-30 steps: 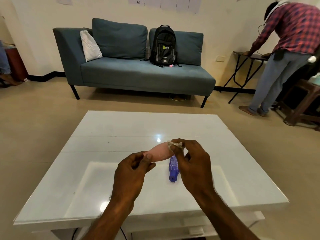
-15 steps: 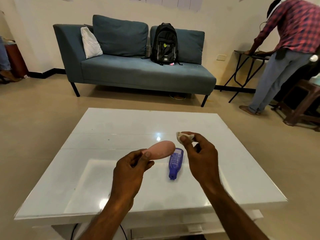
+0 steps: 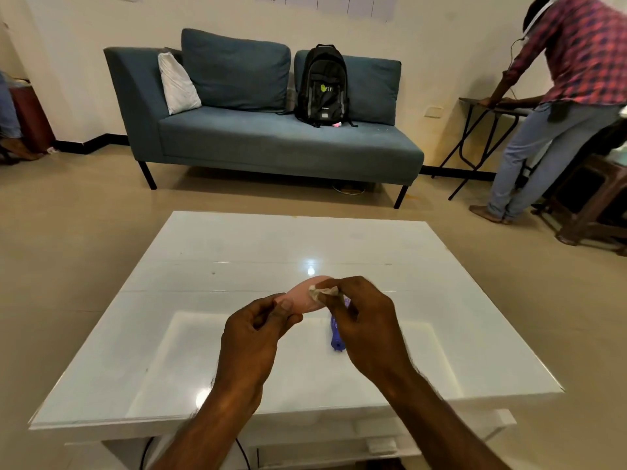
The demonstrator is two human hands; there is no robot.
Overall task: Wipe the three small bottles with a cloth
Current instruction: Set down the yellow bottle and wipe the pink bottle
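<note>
My left hand (image 3: 252, 337) holds a small pink bottle (image 3: 303, 297) by one end, lifted above the white table (image 3: 203, 351). My right hand (image 3: 364, 329) pinches a small whitish cloth (image 3: 322, 292) and presses it against the far end of the pink bottle. A blue-purple bottle (image 3: 335, 338) lies on its side on the table just below, partly hidden by my right hand. No third bottle is visible.
A blue sofa (image 3: 271, 140) with a black backpack (image 3: 322, 86) and a white cushion stands beyond the table. A person in a checked shirt (image 3: 559, 96) bends over a folding table at the right. Wooden stools stand at the far right.
My right hand, lifted away from the pink bottle half a second ago, has come back down and put the cloth on it again. The blue-purple bottle has not moved.
</note>
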